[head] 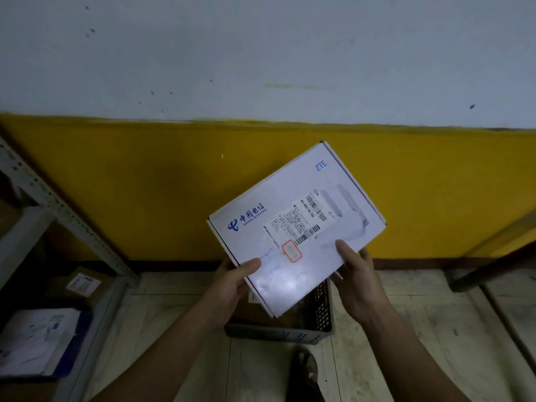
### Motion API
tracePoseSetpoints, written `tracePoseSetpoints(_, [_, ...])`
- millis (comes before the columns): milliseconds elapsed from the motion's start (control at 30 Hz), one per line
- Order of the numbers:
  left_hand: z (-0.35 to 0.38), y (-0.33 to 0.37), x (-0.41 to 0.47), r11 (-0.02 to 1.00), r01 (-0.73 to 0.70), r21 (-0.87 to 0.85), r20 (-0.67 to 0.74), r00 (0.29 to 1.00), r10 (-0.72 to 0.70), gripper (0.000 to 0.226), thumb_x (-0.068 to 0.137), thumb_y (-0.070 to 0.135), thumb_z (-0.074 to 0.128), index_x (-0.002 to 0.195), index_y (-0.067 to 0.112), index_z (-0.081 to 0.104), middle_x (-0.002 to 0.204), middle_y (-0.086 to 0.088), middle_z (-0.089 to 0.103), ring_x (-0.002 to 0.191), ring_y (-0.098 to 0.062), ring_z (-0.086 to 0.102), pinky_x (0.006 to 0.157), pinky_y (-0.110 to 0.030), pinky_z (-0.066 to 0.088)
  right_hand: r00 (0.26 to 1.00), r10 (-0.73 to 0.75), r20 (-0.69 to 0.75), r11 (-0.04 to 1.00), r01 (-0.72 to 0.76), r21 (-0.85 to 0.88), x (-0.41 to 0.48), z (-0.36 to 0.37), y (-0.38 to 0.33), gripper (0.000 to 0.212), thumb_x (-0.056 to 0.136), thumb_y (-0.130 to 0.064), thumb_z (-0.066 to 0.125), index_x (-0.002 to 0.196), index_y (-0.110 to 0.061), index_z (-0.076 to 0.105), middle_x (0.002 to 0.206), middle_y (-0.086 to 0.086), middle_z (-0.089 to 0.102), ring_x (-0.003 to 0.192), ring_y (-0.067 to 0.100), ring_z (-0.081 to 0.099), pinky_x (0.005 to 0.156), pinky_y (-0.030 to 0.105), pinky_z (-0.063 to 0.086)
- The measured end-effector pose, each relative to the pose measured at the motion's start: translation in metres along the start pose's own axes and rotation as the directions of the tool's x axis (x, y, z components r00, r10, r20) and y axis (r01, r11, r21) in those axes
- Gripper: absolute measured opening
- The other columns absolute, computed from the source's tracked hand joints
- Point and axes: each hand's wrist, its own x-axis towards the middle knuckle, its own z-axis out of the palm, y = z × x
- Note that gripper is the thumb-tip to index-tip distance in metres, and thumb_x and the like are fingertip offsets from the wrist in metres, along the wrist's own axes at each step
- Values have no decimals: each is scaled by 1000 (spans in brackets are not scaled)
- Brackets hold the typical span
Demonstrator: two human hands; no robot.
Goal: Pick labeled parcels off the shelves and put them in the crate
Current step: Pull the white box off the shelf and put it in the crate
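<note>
foot: sandalled foot (306,369) on the tile floor (162,320), just in front of the crate
crate: dark perforated plastic crate (293,334) on the floor, below the held parcel; something brown (246,313) inside, mostly hidden
left hand: left hand (232,281) grips the parcel's lower-left edge, thumb on top, fingers underneath
right hand: right hand (359,281) grips the lower-right edge, thumb on the top face, fingers behind
parcel: white China Telecom / ZTE box (293,198), held tilted in the air above the crate, not inside it
label: shipping label (294,224) with barcodes on the box's top face, red square stamp beside it; text too small to read
shelf: grey metal rack (55,204) at left; brown labeled carton (82,282) and white box (37,340) on its low shelves
wall: yellow lower band (145,184), white above (261,53)
</note>
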Motion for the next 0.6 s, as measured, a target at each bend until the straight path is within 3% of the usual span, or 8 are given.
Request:
tracePoseSetpoints(100, [4, 3, 38, 997, 29, 67, -2, 1000, -29, 64, 76, 19, 76, 135, 19, 51, 124, -11, 66, 114, -32, 63, 101, -54, 45, 998, -33, -59, 997, 30, -64, 50, -25, -29, 68, 88, -16, 67, 147, -25, 36, 134, 4, 61, 113, 29, 63, 88, 43, 54])
tracePoseSetpoints(167, [12, 5, 67, 994, 36, 99, -73, 997, -29, 57, 76, 14, 72, 130, 17, 53, 118, -10, 70, 107, -31, 67, 91, -47, 52, 997, -11, -74, 990, 0, -141, 91, -43, -48, 76, 89, -17, 68, 152, -30, 27, 137, 5, 54, 111, 26, 62, 90, 45, 52])
tracePoseSetpoints(233, [18, 8, 85, 993, 36, 110, -112, 993, -24, 53, 74, 13, 69, 125, 16, 57, 113, -9, 72, 102, -30, 68, 80, -40, 55, 999, -15, -34, 970, 7, -245, 119, -53, -60, 70, 90, -19, 67, 150, -29, 33, 134, 4, 55, 111, 22, 62, 88, 42, 52])
tracePoseSetpoints(367, [24, 6, 123, 989, 70, 133, -188, 981, -44, 44, 73, 12, 72, 116, 20, 62, 109, -4, 74, 101, -27, 68, 84, -41, 53, 999, 49, 22, 915, -36, -402, 167, -67, -56, 41, 93, -19, 63, 133, -18, 57, 125, 0, 65, 110, 21, 62, 84, 37, 51])
tracePoseSetpoints(467, [18, -9, 145, 985, 89, 149, -242, 969, -51, 51, 73, 14, 78, 119, 29, 59, 110, 3, 73, 100, -24, 69, 83, -40, 53, 993, 114, -31, 906, -117, -407, 182, -81, -35, 42, 93, -21, 62, 134, -19, 58, 129, 1, 64, 115, 24, 61, 93, 44, 50])
tracePoseSetpoints(600, [5, -36, 180, 971, 159, 180, -266, 958, -108, 55, 73, 18, 79, 119, 36, 55, 106, 9, 74, 98, -20, 69, 85, -46, 54, 974, 180, -134, 903, -218, -370, 202, -101, 2, 38, 93, -18, 60, 131, -20, 58, 121, -3, 65, 109, 20, 62, 92, 43, 49])
